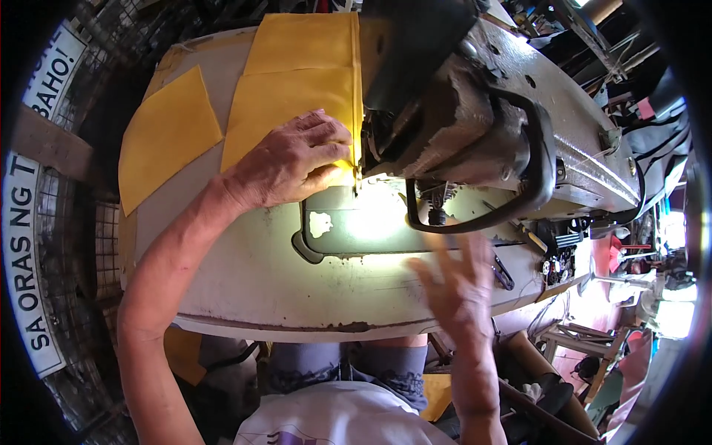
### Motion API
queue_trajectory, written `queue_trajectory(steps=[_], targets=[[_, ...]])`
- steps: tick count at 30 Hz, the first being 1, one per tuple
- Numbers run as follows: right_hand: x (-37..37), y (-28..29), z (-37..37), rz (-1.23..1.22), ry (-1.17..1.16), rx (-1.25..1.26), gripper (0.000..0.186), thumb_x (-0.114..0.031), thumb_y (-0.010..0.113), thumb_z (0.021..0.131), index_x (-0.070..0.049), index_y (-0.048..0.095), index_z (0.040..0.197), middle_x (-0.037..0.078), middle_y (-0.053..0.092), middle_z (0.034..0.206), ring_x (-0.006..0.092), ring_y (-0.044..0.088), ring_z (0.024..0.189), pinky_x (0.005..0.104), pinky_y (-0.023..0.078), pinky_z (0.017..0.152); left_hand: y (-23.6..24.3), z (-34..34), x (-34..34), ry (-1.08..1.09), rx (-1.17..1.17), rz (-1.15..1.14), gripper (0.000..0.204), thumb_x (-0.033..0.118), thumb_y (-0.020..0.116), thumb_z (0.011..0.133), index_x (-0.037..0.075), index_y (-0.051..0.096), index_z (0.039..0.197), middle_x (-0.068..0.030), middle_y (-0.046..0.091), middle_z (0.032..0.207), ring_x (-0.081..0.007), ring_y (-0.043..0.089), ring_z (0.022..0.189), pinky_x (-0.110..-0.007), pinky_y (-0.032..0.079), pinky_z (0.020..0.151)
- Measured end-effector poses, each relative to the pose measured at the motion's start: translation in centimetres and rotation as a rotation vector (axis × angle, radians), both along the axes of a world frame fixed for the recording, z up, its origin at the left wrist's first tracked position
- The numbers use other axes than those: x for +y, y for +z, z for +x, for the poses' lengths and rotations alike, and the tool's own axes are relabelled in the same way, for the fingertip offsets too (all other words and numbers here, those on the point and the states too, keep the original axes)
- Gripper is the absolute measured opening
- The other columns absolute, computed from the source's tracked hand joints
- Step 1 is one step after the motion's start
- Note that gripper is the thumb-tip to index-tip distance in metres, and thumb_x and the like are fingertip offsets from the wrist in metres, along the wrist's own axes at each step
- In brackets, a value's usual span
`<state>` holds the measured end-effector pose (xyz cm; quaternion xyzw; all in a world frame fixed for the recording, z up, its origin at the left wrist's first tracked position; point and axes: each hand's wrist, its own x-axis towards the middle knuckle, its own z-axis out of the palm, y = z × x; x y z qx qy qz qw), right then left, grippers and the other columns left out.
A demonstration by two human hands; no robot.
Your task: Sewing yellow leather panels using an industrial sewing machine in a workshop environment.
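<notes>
A large yellow sheet of fabric or leather-like material (297,81) lies on the sewing machine table, its right edge at the machine's needle area. My left hand (297,159) is closed on the near right corner of this sheet, fingers curled and thumb bent beside the needle area. My right hand (460,285), smeared by motion, is over the table to the right with its fingers apart, holding nothing I can see. It is just below the black looped handle (545,159) on the sewing machine (475,111). A bright light falls on the metal bed plate (341,222).
Another yellow piece (174,137) lies on the table's left. Small snips (503,273) and an awl-like tool (530,236) lie at the right, close to my right hand. The table's worn front edge (348,326) runs before my lap. A wire grille stands left.
</notes>
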<state>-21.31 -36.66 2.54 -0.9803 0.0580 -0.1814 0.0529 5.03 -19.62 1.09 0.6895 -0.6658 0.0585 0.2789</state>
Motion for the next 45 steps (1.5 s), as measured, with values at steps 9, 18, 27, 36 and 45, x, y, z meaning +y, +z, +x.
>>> queue_trajectory(steps=[9, 18, 27, 36, 45], targets=[[-7.0, 0.3, -6.4, 0.078, -0.276, 0.098, 0.032, 0.001, 0.064, 0.091, -0.002, 0.063, 0.122, 0.017, 0.06, 0.104, 0.0343, 0.061, 0.093, 0.0424, 0.05, 0.081, -0.2, 5.1, -4.0, 0.154, -0.085, -0.145, 0.02, 0.005, 0.071, 0.082, 0.005, 0.067, 0.101, -0.0076, 0.066, 0.108, -0.0267, 0.062, 0.108, -0.038, 0.049, 0.099], [-9.0, -1.3, 7.9, -0.051, 0.01, 0.044, 0.02, 0.0, 0.064, 0.09, -0.004, 0.059, 0.109, 0.019, 0.06, 0.093, 0.0398, 0.063, 0.082, 0.0452, 0.051, 0.07, -3.3, 11.2, -7.9, 0.536, -0.165, 0.097, 0.044, 0.032, 0.051, 0.101, 0.008, 0.06, 0.137, -0.0092, 0.055, 0.146, -0.0274, 0.048, 0.136, -0.043, 0.032, 0.118], [-13.0, -2.2, 26.8, -0.043, 0.445, -0.033, 0.027, -0.002, 0.07, 0.082, -0.008, 0.06, 0.106, 0.014, 0.061, 0.088, 0.0373, 0.063, 0.078, 0.0467, 0.05, 0.069, -1.9, 11.1, -7.0, 0.507, -0.01, 0.196, 0.048, 0.037, 0.05, 0.101, 0.009, 0.059, 0.138, -0.0077, 0.051, 0.149, -0.0274, 0.043, 0.139, -0.042, 0.029, 0.119], [-10.6, -1.5, 27.6, -0.158, 0.552, -0.137, 0.029, -0.002, 0.073, 0.078, -0.008, 0.065, 0.105, 0.009, 0.057, 0.087, 0.0323, 0.061, 0.074, 0.0419, 0.051, 0.066, -2.9, 11.3, -6.9, 0.563, -0.163, 0.095, 0.044, 0.035, 0.051, 0.1, 0.009, 0.063, 0.133, -0.0056, 0.061, 0.137, -0.0226, 0.052, 0.124, -0.04, 0.036, 0.107], [-10.4, 0.5, 26.6, -0.326, 0.561, -0.069, 0.024, -0.01, 0.073, 0.082, -0.01, 0.069, 0.106, 0.008, 0.056, 0.084, 0.0293, 0.063, 0.075, 0.0394, 0.052, 0.066, -1.6, 10.4, -7.7, 0.546, -0.06, 0.172, 0.045, 0.034, 0.054, 0.099, 0.008, 0.061, 0.135, -0.0075, 0.055, 0.143, -0.0264, 0.046, 0.134, -0.043, 0.032, 0.117]])
